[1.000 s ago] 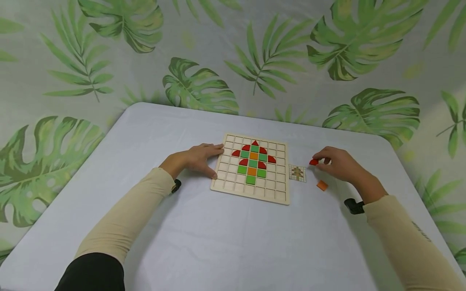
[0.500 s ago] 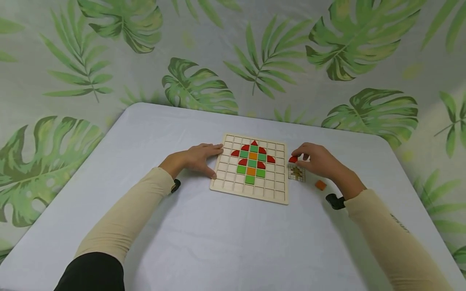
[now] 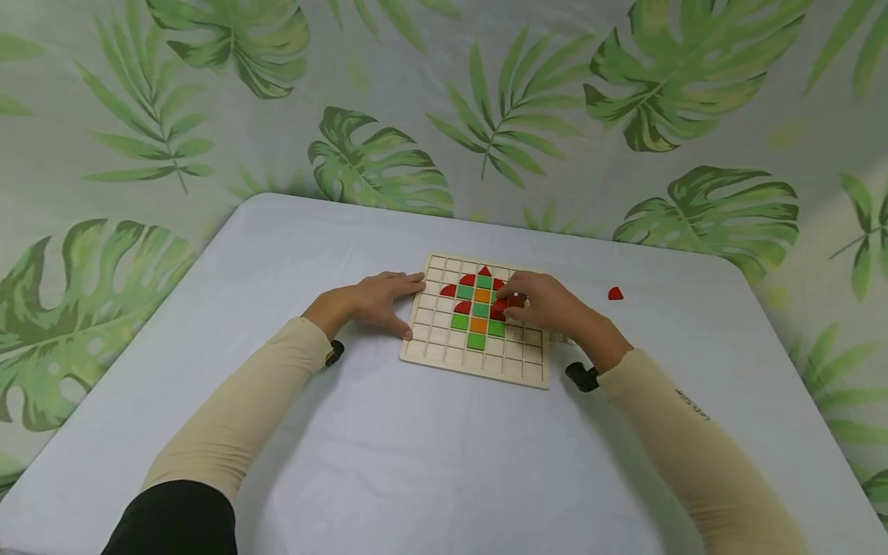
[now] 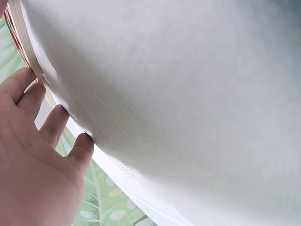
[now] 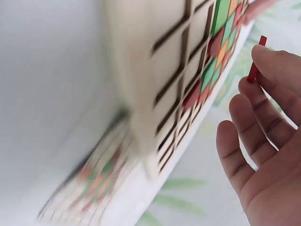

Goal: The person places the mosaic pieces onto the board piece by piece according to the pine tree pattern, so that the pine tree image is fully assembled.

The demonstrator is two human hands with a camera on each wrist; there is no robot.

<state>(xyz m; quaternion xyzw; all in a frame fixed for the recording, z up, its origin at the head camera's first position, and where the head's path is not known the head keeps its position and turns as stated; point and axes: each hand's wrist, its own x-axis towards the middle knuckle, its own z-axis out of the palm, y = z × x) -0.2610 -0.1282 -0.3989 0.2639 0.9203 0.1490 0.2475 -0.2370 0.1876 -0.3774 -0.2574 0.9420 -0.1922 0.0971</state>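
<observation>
A wooden grid board [image 3: 444,347] lies on the white table, with red, green and orange tiles set in a tree-like figure. My left hand [image 3: 375,301] rests at its left edge, fingers and thumb spread along the side; in the left wrist view the fingertips [image 4: 28,75] touch that edge. My right hand [image 3: 548,304] is over the right part of the board. Between thumb and finger it pinches a thin red tile [image 5: 257,59], seen edge-on in the right wrist view. The hand covers some red tiles of the figure.
A small pattern card [image 5: 99,181] lies right of the board, mostly hidden under the right wrist in the head view. Another red tile [image 3: 615,294] with a rounded side lies farther right. A leaf-print cloth [image 3: 388,162] hangs behind the table [image 3: 388,447].
My right hand has moved left from beside the card to over the board, carrying the red tile. A loose red tile now shows; the orange tile is now hidden. My left hand stays put.
</observation>
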